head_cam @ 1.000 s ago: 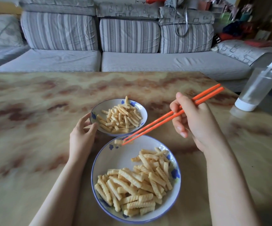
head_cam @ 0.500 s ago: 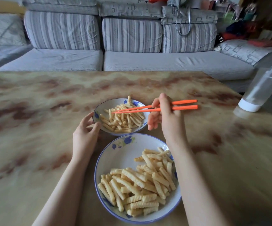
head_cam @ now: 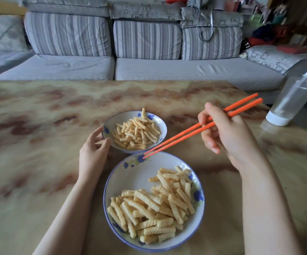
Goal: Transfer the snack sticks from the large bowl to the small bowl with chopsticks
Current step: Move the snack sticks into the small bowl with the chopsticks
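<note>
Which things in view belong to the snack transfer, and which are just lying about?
Job in hand: large bowl; small bowl; snack sticks in both; orange chopsticks, tips empty, gripped by the right hand; left hand holding the small bowl's rim.
Lying about: clear bottle on the right; striped sofa behind; clutter at far right.

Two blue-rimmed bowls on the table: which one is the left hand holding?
The small bowl, the one farther from the person: the left hand grips its left rim. The large bowl, nearer the person, is not touched by that hand.
</note>
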The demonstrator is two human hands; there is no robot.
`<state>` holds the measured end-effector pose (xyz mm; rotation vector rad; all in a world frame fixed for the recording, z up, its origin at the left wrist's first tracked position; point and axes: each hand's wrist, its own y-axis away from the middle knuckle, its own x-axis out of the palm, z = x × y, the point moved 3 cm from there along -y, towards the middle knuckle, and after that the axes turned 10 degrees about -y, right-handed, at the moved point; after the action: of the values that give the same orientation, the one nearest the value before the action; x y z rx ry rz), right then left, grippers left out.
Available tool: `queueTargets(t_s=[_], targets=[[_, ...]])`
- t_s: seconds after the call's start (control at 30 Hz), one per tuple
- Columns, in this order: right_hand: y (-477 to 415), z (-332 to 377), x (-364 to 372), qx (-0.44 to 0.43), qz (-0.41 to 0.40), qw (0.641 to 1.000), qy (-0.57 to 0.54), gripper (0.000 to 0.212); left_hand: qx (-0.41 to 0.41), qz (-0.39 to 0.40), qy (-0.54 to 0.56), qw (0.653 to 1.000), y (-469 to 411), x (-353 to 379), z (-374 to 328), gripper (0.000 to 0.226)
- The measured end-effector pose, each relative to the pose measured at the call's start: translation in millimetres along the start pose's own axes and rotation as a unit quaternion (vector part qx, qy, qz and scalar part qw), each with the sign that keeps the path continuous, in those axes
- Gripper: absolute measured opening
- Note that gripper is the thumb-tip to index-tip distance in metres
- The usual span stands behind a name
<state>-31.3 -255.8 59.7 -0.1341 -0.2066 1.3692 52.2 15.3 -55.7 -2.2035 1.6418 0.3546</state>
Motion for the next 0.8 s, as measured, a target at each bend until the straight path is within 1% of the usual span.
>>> queueTargets(t_s=[0.13,0.53,0.7,0.8], targets=[[8.6,12.4,-12.0,0.009,0.011,1.000,0.026,0.040,0.000,0.000,0.002,1.000,-0.7,0.4,0.1,0.042],[12.9,14.7,-27.0,0.033,-0.011,0.997,0.065,0.038,0.004,0.000,-0.003,1.000,-0.1,-0.8,-0.9,0.043],[6.9,-1.2,-24.1,0.062,-0.032,0.996,0.055,0.039,0.003,0.001,-0.003,1.000,-1.1,-0.5,0.5,0.042],[4.6,-6.5,-21.5,0.057,-0.047,0.997,0.031,0.040,0.003,-0.003,0.001,1.000,-0.9,-0.4,-0.1,0.042]])
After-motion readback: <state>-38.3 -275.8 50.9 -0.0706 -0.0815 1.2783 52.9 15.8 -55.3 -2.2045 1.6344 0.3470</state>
